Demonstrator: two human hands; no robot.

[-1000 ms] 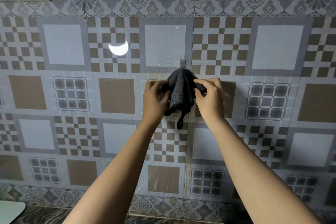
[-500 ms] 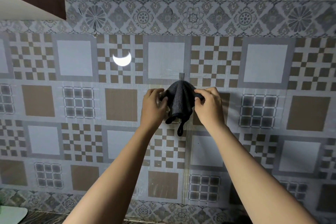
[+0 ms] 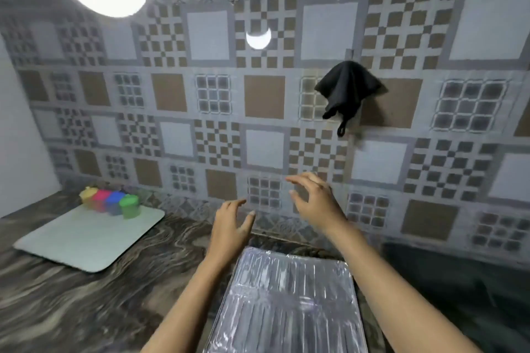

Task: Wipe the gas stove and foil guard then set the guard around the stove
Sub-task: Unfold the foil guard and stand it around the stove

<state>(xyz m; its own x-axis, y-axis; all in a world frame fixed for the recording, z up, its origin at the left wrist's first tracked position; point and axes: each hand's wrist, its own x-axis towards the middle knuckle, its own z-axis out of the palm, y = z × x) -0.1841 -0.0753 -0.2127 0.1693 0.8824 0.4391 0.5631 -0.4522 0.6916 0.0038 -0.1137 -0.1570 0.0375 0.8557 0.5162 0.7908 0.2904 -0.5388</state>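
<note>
Both the left hand (image 3: 231, 223) and right hand (image 3: 315, 200) hover empty with fingers spread, above the foil guard (image 3: 289, 304), the black cloth (image 3: 345, 89) hanging well above them.

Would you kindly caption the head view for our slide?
Both empty hands, left hand and right hand, hover above the folded foil guard; dark cloth hangs on the tiled wall.

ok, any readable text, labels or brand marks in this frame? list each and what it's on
None readable.
Coloured containers on the white board: any labels are too blurred to tell.
Foil guard: bare, no print.
Dark cloth on the wall tiles: patterns only, no writing.
</note>
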